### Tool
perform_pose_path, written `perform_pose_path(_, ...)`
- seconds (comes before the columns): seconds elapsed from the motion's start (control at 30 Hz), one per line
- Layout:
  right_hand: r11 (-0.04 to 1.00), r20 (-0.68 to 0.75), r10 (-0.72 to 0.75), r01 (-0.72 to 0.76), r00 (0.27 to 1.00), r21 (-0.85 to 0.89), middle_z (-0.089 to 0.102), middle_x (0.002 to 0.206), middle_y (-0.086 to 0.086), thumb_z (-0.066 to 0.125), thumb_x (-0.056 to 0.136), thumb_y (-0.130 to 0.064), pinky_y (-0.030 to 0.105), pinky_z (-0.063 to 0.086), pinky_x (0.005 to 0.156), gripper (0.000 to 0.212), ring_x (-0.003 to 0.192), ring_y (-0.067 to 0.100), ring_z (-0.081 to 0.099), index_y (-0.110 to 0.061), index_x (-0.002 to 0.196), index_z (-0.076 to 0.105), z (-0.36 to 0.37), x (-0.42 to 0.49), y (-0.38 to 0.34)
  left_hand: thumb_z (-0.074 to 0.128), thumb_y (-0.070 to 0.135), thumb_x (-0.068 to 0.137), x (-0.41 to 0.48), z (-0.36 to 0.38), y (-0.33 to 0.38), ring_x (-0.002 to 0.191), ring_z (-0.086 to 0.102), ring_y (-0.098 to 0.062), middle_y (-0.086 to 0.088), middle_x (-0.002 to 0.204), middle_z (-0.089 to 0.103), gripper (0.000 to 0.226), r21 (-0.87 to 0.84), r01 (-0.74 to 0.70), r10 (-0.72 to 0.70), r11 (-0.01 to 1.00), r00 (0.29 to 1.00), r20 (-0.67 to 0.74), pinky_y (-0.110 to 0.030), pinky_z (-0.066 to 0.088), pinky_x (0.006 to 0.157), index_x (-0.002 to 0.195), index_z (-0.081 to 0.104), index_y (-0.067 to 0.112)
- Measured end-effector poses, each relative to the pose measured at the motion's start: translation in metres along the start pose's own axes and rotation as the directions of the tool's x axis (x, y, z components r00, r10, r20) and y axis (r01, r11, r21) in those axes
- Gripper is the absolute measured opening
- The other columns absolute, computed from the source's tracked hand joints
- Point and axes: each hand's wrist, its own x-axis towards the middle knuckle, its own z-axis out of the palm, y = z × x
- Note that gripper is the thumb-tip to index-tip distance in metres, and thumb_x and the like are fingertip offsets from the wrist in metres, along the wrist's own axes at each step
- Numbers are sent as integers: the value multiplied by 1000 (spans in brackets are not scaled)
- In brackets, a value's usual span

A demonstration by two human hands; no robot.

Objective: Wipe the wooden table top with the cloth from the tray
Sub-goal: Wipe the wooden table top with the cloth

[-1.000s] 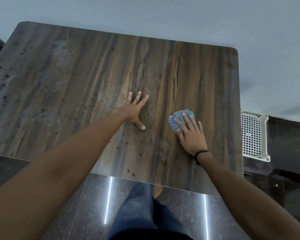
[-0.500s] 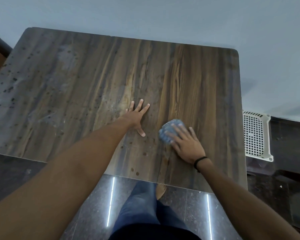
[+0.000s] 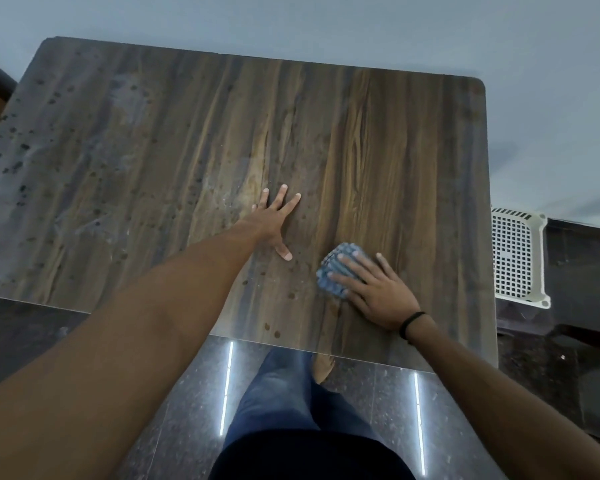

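right hand [image 3: 378, 292], fingers flat, presses the blue cloth [image 3: 335, 273], dragged nearer along the wooden surface [image 3: 395, 150] — left hand [image 3: 274, 220] rests flat, open; spots [image 3: 24, 146] remain.

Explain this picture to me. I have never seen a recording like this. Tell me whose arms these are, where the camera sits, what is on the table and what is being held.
There is no machine here. The arms belong to a person wearing a wide-angle camera on the head, so you look forward and down, as they do, past their jeans to the dark floor.

The left hand lies flat on the wooden table top, fingers spread, holding nothing.

The right hand, with a black band on its wrist, presses a blue cloth against the wood with straight fingers. That is the wiping.

Dark spots speckle the table's left part. A white perforated tray sits off the table, to the right.
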Motion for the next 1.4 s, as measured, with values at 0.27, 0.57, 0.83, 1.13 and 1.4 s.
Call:
perform_pose_path(0.27, 999, 39, -43, 43, 998, -12, 16, 168, -4, 28, 106, -47, 60, 17, 122, 52, 156, 23, 10, -43, 157, 21, 5, -19, -21, 92, 50, 59, -3, -2, 3, 145, -30, -41, 0, 155, -43, 153, -3, 19, -19, 1000, 999, 37, -61, 3, 119, 152, -28, 35)
perform_pose_path(0.57, 995, 32, -92, 93, 995, -33, 20, 167, -2, 30, 105, -47, 58, 19, 121, 52, 155, 24, 14, -40, 157, 26, 9, -24, -38, 90, 51, 63, -14, 2, 2, 143, -33, -40, 0, 155, -44, 149, -16, 10, -9, 1000, 998, 55, -60, 2, 119, 152, -28, 33)
perform_pose_path(0.83, 993, 50, -111, 113, 993, -27, 19, 167, -1, 32, 107, -45, 56, 18, 123, 50, 155, 24, 15, -39, 156, 31, 14, -53, -56, 92, 54, 56, -10, 9, -8, 144, -32, -39, 4, 157, -40, 151, -57, -31, 31, 998, 999, 12, -62, 5, 119, 153, -24, 38)
perform_pose_path(1.13, 1000, 105, 20, -20, 994, -9, 18, 168, 0, 30, 107, -45, 59, 24, 119, 52, 155, 25, 13, -41, 158, 22, 7, -87, -53, 91, 55, 58, -10, 8, -9, 145, -31, -38, 4, 158, -39, 150, -38, -22, 22, 999, 1000, 10, -60, 6, 121, 153, -24, 38)
perform_pose_path(1.4, 489, 20, 860, -834, 510, 254, 2, 170, -1, 29, 106, -45, 62, 2, 122, 56, 156, 28, -3, -40, 160, 14, -21, 9, 0, 90, 58, 56, -7, 9, -11, 145, -31, -40, 3, 157, -41, 152, -35, -40, 41, 999, 999, 31, -63, 4, 120, 153, -26, 37)
